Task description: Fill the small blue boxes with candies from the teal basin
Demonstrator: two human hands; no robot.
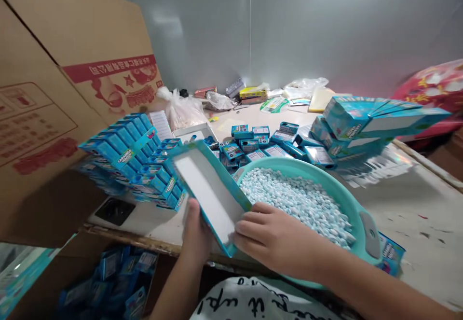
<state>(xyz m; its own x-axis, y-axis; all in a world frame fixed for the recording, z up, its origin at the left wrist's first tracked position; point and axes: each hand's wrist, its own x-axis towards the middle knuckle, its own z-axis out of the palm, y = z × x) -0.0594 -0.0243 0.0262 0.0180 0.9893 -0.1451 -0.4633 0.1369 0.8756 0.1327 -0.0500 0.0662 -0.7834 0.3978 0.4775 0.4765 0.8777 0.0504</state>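
Note:
A blue cardboard display box (pixel 210 185) with a long white inner face is held tilted in front of me. My left hand (pixel 197 230) grips its lower left side, thumb along the edge. The fingers of my right hand (pixel 267 233) are closed over its lower right end; their tips are partly hidden there. Just beyond my right hand stands a turquoise tub (pixel 333 185) of small pale blue and white wrapped candies (pixel 296 204). Small blue candy boxes (pixel 260 141) lie in a loose pile behind the held box.
Blue cartons stand in stacked rows (pixel 126 146) at left, beside a large brown cardboard box (pixel 72 93). More display boxes (pixel 376 117) are stacked at right. An open carton below the table holds small boxes (pixel 115 271). Plastic bags (pixel 184 110) lie near the wall.

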